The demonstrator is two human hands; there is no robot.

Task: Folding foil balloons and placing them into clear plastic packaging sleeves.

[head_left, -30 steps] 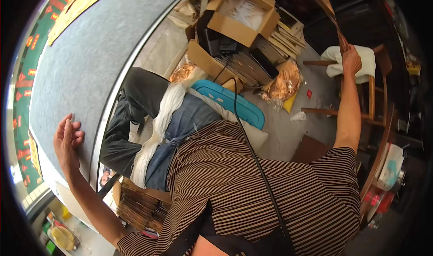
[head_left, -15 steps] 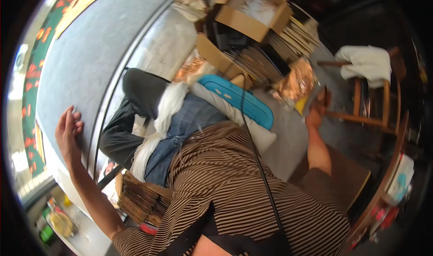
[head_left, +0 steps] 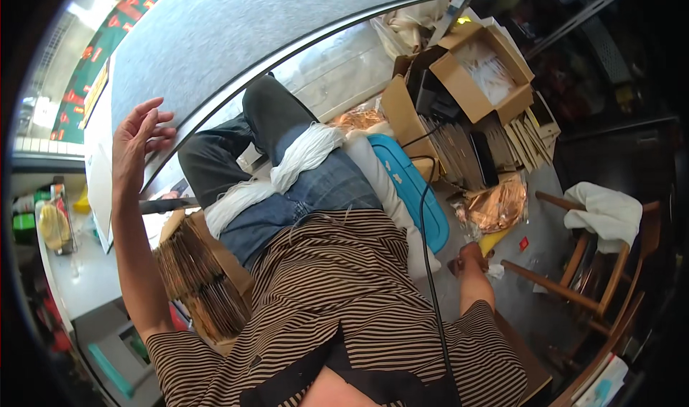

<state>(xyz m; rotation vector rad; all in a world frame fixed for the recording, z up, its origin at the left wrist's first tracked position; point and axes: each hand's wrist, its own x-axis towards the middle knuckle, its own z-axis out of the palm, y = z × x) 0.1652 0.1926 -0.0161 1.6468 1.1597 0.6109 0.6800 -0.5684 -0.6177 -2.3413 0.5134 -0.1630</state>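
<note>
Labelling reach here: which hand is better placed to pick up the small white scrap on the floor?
Right. The right hand is down at the floor with the white scrap beside its fingers. The left hand is raised against the grey tabletop edge, far across the body.

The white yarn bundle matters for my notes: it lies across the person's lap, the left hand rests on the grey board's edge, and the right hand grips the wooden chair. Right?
Not quite. The head view shows the right hand down at the floor, not on the wooden chair. The white yarn bundle does lie across the lap, and the left hand rests on the grey board.
</note>
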